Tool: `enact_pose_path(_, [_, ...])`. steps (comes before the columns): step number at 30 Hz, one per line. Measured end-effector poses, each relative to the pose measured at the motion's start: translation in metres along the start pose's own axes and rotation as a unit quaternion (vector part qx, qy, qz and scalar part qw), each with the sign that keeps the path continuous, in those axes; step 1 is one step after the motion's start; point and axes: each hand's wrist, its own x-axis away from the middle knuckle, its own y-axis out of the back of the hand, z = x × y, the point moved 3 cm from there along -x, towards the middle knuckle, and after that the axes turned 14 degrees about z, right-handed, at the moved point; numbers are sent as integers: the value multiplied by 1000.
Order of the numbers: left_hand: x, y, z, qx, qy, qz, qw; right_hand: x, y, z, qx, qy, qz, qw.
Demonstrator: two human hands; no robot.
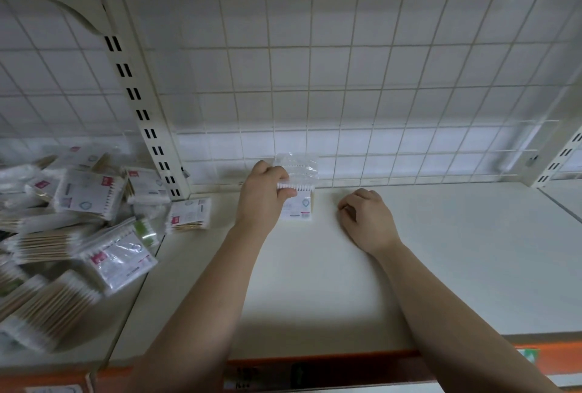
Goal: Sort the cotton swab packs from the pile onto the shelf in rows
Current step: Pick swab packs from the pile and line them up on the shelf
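If released crooked on the shelf (441,266), expect a skewed row. Pile (78,219) left of the upright (151,131): loose, liable to spill. Left hand (261,199), just right of upright, gripping the pack (299,208); right hand (367,218) farther right, slack, empty.

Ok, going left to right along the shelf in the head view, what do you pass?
A pile of cotton swab packs → single pack lying beside it → left hand → the held pack → right hand resting on the shelf → slotted post at far right.
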Motion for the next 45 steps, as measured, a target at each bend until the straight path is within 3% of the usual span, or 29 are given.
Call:
enact_pose_path(5, [6,2,-3,-12,22,-8,1000,1,2,0,-19,-3,-14,1000])
enact_pose_path(12, [23,18,-8,-62,22,-44,997,2,21,6,-116,-17,-109,987])
enact_pose_path(21, [64,67,21,-172,43,-90,980,-10,47,84,-172,87,-170,966])
enact_pose_path(28, [109,110,52,-229,71,-128,962,-20,17,158,-197,174,-97,960])
enact_pose_path(39, [187,181,103,-251,180,-151,939,-22,-65,257,-142,291,109,940])
enact_pose_path(45, [212,190,121,-257,177,-166,935,-24,-85,294,-154,301,133,932])
